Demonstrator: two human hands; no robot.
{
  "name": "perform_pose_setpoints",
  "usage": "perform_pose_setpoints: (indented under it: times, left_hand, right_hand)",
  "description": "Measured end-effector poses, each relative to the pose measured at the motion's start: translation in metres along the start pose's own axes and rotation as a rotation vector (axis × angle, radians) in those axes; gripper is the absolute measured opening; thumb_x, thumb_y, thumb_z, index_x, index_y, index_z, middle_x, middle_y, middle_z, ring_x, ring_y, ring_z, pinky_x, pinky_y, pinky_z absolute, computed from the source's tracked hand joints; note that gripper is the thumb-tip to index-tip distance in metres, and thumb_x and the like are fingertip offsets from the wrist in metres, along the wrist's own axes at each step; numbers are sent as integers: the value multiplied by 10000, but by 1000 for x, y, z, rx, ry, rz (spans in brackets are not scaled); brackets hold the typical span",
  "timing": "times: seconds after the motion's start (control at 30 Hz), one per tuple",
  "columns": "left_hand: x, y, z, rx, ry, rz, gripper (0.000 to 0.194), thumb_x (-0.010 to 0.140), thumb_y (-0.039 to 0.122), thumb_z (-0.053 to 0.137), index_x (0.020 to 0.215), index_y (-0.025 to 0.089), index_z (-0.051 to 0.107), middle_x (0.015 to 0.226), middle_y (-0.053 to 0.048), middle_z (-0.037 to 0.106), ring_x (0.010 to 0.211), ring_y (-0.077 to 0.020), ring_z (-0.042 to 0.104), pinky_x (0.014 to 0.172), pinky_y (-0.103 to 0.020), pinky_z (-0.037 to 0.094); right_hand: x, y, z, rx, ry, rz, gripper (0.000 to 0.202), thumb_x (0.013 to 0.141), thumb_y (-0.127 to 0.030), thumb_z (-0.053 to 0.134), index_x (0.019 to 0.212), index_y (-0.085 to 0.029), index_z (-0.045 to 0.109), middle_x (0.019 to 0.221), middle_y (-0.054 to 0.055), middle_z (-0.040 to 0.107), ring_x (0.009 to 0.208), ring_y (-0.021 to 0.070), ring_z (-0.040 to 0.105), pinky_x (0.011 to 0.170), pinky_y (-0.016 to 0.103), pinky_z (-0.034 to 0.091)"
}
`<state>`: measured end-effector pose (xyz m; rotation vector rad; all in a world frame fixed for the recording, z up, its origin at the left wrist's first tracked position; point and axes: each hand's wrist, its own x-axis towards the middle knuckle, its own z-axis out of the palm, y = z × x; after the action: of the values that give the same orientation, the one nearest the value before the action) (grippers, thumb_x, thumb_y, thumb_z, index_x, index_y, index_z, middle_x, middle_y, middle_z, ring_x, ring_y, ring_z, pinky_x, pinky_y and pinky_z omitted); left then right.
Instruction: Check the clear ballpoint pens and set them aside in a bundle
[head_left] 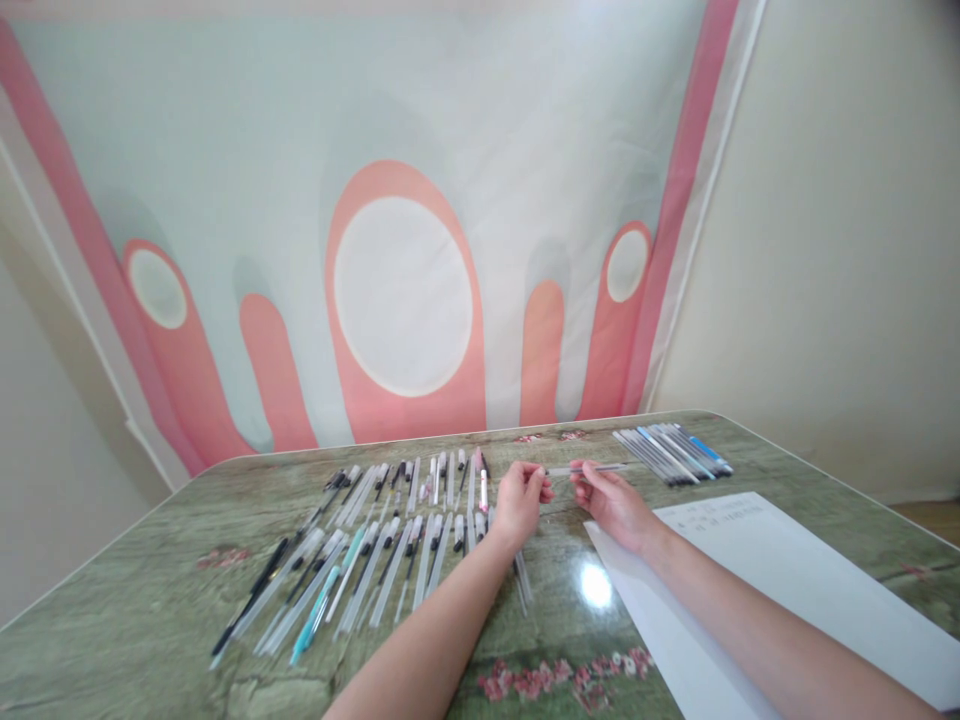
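Note:
Over the middle of the table, a slim translucent pen [561, 471] lies nearly level between my two hands. The fingers of my left hand [521, 498] are pinched at its left end. My right hand [613, 505] grips it farther along with thumb and fingertips, and a thin dark tip sticks out to the right. Just left of my left hand are two rows of pen parts: clear barrels [386, 585], dark caps and thin refills. A white and pink pen [483, 480] closes the back row. My left forearm covers some of the front row.
Several pens [671, 455] lie side by side at the back right. White paper [772, 580] with faint writing sits under my right forearm. A turquoise pen [315, 612] is at the front left. Behind the green table [135, 590] hangs a printed cloth [292, 150].

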<state>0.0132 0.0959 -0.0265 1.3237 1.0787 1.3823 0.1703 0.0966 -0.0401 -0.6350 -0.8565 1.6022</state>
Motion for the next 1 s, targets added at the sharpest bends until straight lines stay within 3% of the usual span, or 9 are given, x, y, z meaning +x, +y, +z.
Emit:
perform_pose_setpoints:
  times: [0.33,0.7,1.0]
  left_hand:
    - [-4,8,3,49,-24,89,152,750,254,549,845,138,523,710,-14,578,619,-109,576,609,-228,452]
    - [-4,25,-17,764,-193,400,146,832,287,430,886,199,532,778,-27,581,746,-158,544,713,-265,402]
    - [-7,31,-19,963,-233,450,254,876,348,314,882,199,520,774,-45,572,735,-182,534,667,-260,373]
  right_hand:
    - [4,2,-4,86,47,25,213,684,-331,691,854,-207,663,708,-15,636,551,71,494,532,212,413]
    - [2,-2,-3,106,-17,79,193,705,-355,665,848,-227,646,690,-22,610,570,95,500,552,240,407]
    - [-1,-3,-2,118,-67,92,185,716,-360,655,845,-228,641,691,-18,602,604,101,508,593,247,413]
